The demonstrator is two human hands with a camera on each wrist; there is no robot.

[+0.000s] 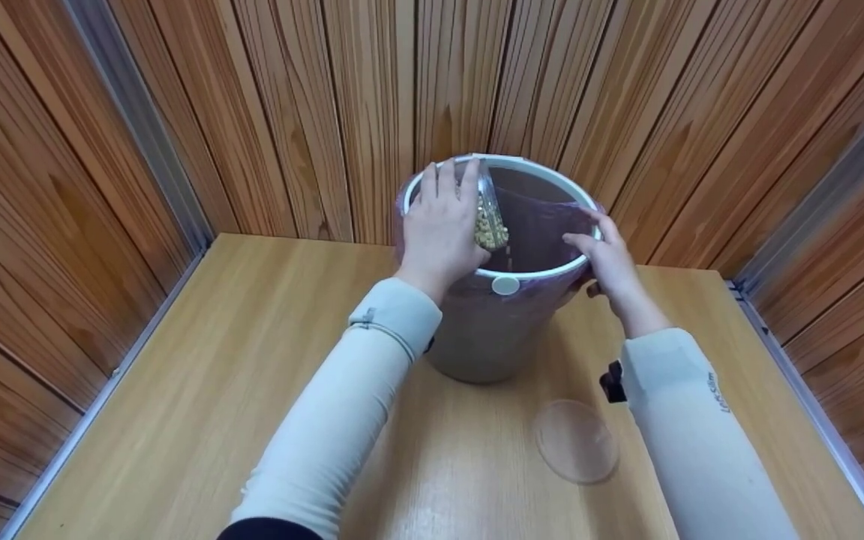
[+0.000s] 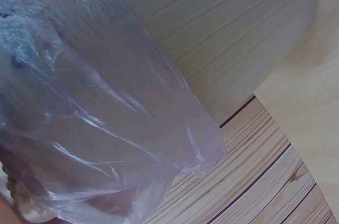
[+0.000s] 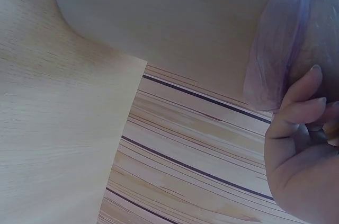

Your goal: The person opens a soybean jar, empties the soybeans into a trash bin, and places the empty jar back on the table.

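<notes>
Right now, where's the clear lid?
Head view: the lid lies right of centre on the table, in front of the wastebasket, left of the right sleeve.

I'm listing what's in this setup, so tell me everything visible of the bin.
The bin is round, greyish beige and plastic-looking, tapering toward its base, with parallel lines on one side. A white ring with an oval tab runs round its open top, over a translucent purplish bag lining it and hanging outside. It stands upright on the table. The right hand grips the ring; whether the left hand touches it is unclear.
</notes>
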